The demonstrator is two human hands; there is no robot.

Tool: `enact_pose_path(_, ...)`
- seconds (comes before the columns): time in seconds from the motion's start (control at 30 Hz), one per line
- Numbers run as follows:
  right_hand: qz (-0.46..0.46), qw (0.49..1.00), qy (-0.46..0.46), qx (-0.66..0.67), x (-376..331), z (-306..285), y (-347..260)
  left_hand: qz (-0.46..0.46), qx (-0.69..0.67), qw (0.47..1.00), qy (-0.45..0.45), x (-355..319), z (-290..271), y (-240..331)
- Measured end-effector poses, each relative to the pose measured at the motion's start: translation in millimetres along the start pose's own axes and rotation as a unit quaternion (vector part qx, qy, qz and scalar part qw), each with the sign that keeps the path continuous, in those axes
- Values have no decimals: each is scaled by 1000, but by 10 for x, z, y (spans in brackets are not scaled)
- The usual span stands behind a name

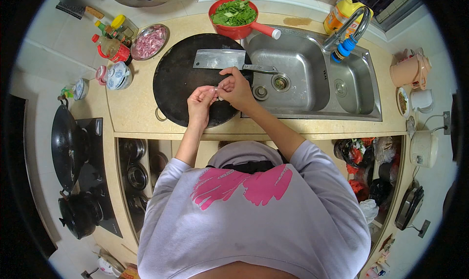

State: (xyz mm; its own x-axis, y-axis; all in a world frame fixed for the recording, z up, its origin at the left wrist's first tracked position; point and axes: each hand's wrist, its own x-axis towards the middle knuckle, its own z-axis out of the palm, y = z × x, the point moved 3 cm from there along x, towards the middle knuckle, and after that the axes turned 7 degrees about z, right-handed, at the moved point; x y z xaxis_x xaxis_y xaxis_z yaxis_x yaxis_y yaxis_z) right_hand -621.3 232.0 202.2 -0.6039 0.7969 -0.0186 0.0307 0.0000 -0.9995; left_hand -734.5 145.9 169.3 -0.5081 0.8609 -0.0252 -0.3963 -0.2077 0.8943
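Note:
Over the near part of a round black cutting board [176, 78], my two hands meet fingertip to fingertip. My left hand [200, 107] and my right hand [236, 90] both pinch a small whitish piece [215, 89], perhaps a garlic clove; the fingers cover most of it. Another pale bit [220, 98] shows just below the right fingertips. Beyond my hands a cleaver [220, 58] lies flat across the board, blade to the left, its handle reaching over the sink edge.
Right of the board is a steel double sink [293, 110] with a faucet [361, 20]. Behind stands a red handled strainer [233, 31] of chopped greens. At the back left are a plate of sliced meat [149, 42], bottles and a lidded jar [118, 76]. A wok [68, 144] sits on the left stove.

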Motion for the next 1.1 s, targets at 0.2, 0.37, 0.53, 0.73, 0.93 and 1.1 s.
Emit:
enact_pose_path(0.2, 54, 994, -24, 98, -1, 11, 132, -61, -77, 994, -40, -13, 0, -15)
enact_pose_path(0.37, 44, 996, -29, 74, -6, 0, 122, -113, -151, 980, -59, -20, -32, -82)
enact_pose_path(0.53, 63, 987, -57, 137, -14, -8, 155, -135, -188, 969, -90, -34, -10, -69)
enact_pose_path(0.73, 83, 980, -73, 164, -40, -26, 127, -177, -202, 960, -74, -64, 37, -45)
enact_pose_path(0.93, 62, 989, -67, 117, -53, -22, 134, -120, -123, 983, -71, -55, 14, -92)
enact_pose_path(1.1, 13, 1000, -14, 17, -62, 11, 94, -77, 12, 997, 4, -95, 44, -13)
